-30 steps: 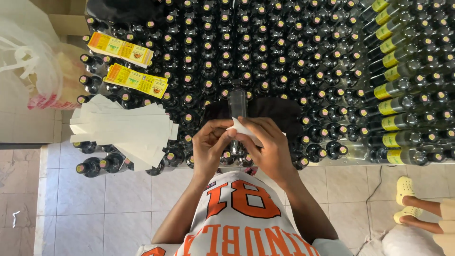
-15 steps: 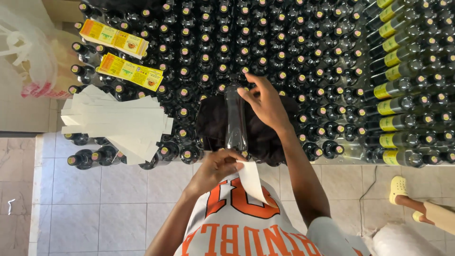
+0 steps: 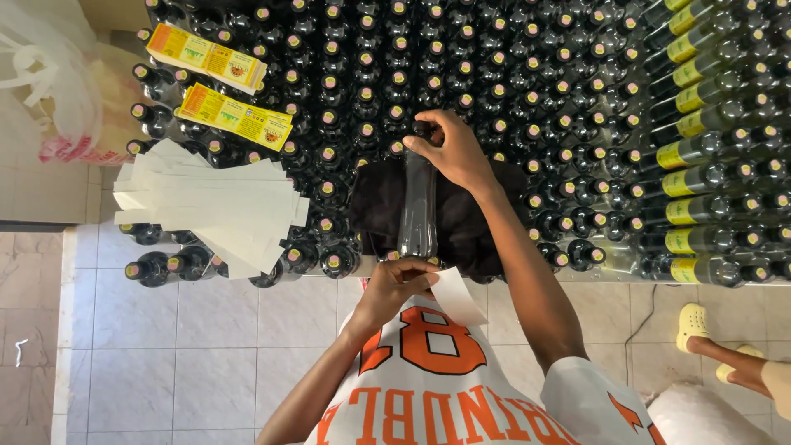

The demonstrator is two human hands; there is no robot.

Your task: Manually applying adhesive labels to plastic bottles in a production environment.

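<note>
A dark glass bottle (image 3: pixel 418 206) lies on its side on a black cloth (image 3: pixel 461 222) in front of me. My right hand (image 3: pixel 449 152) grips the bottle's neck end at the far side. My left hand (image 3: pixel 400 284) is at the near end of the bottle and pinches a white paper strip (image 3: pixel 457 298) that hangs over my orange and white shirt. Around the cloth stand several upright dark bottles with pink and yellow caps (image 3: pixel 395 78).
A fanned pile of white backing strips (image 3: pixel 214 206) rests on bottle tops at left, with two stacks of yellow labels (image 3: pixel 235 115) beyond. Labelled bottles (image 3: pixel 692 165) lie at right. A plastic bag (image 3: pixel 49 82) sits far left. Another person's foot in a yellow sandal (image 3: pixel 700 330) is on the tiled floor.
Both hands were together at the bottle with the strip; the right hand moved to the bottle's far end and gripped the neck, while the left pulled the white strip away toward my body.
</note>
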